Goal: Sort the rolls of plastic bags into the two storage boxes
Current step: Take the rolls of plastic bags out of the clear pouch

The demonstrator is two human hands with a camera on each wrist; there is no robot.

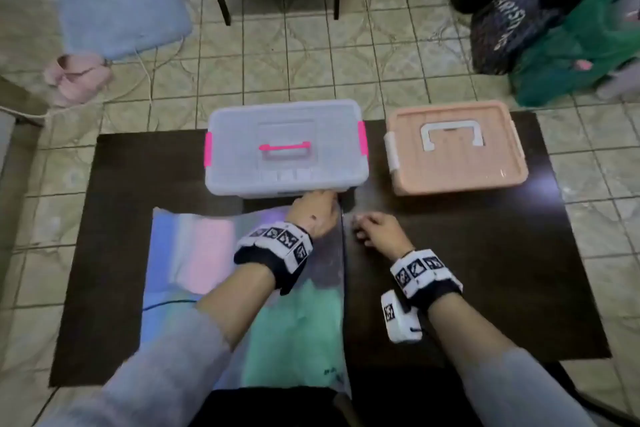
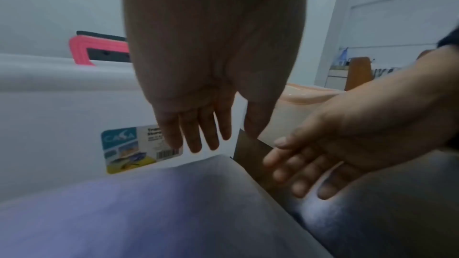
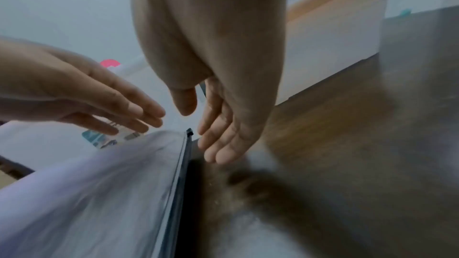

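I'm at the start: my left hand (image 1: 313,215) and right hand (image 1: 379,230), fingers loosely spread, pinching nothing, hover at the zip bag (image 1: 242,288) of rolls (image 1: 211,246) near the tabletop's front edge. Both boxes are lidded: clear box (image 1: 285,149), peach box (image 1: 455,147). Next, unseal the bag.

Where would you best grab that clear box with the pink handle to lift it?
By the pink handle lying flat in the middle of the clear box's lid, coming from straight above. It is centred, so the box should hang level, and both pink side latches look closed. Neither hand has a grip on it now.
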